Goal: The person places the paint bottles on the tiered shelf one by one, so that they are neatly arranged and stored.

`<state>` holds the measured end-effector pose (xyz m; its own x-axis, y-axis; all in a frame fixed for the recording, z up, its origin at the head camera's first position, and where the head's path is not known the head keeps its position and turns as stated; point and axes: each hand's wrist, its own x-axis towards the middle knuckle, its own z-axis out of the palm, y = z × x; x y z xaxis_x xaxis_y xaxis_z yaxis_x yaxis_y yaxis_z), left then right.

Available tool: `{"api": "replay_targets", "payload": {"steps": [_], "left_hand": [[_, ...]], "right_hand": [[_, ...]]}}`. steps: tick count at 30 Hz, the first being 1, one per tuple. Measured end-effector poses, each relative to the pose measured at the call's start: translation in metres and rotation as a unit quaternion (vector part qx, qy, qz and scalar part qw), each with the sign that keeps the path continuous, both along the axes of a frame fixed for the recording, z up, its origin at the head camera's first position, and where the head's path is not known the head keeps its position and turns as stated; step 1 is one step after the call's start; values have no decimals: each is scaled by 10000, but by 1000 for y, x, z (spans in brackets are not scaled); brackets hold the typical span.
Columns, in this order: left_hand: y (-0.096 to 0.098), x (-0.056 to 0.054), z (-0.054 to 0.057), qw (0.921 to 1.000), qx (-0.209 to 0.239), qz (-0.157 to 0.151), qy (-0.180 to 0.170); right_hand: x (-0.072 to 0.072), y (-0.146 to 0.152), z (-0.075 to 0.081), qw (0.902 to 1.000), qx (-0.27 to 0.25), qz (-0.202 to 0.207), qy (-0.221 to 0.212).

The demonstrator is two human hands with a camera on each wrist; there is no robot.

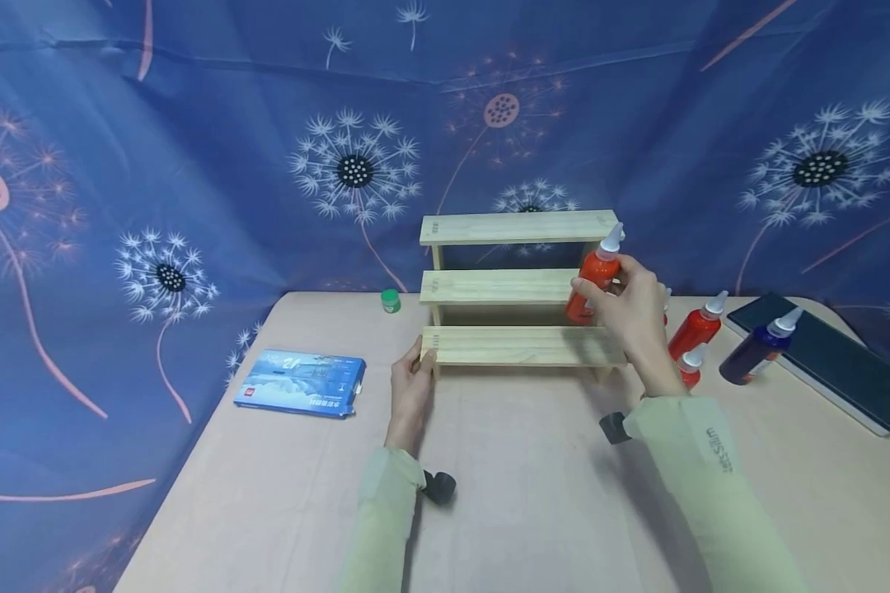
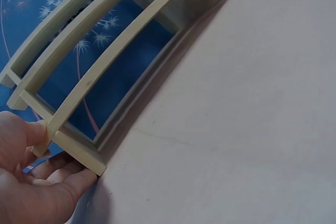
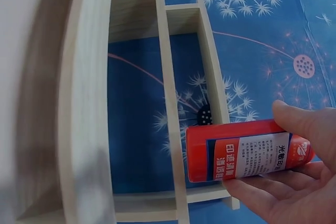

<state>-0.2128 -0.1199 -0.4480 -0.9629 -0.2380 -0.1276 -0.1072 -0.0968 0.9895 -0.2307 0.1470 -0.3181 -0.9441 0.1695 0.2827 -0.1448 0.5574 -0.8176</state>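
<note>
Both hands are occupied, as I read them from my remote station. Left hand (image 1: 411,387): bent round the left end of the rack (image 1: 519,226), thumb over the end of the lower board (image 1: 512,346), fingers curled against the leg (image 2: 79,153) beneath it, so that the grasp is only as wide as the wood. Right hand (image 1: 630,305): curved about a red bottle (image 1: 597,272), thumb on one side and fingers on the other, parted by the bottle's breadth. The bottle is held raised, its white nozzle (image 1: 612,237) uppermost and leaning to the right; in the head view I see it before the right end of the middle board (image 1: 497,286), though I cannot tell whether it touches the wood. The right wrist view shows me its printed label (image 3: 249,156) between thumb and fingers. Right of the rack, on the table (image 1: 519,494), I find a second red bottle (image 1: 694,331), a third (image 1: 690,376) partly hidden by the right forearm, and a blue bottle (image 1: 751,356) beside a dark slab (image 1: 823,354). Left of the rack, I note a green jar (image 1: 391,301) near the middle board and, nearer the viewer, a flat blue box (image 1: 300,383). Behind all hangs a blue cloth (image 1: 245,148) patterned with dandelions.
</note>
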Motion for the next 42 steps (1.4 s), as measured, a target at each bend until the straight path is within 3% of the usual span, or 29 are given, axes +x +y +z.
{"api": "replay_targets", "payload": {"steps": [16,27,42], "left_hand": [[-3,-3,0,9994,-342,39,-1],[-4,-3,-2,9994,-335,78,73],[-5,-4,-2,9994,-332,40,22]], "right_hand": [[-28,-6,8,9990,437,-82,23],[-41,-10,4,9993,293,-139,-185],[-50,-9,-1,9992,308,-179,-169]]}}
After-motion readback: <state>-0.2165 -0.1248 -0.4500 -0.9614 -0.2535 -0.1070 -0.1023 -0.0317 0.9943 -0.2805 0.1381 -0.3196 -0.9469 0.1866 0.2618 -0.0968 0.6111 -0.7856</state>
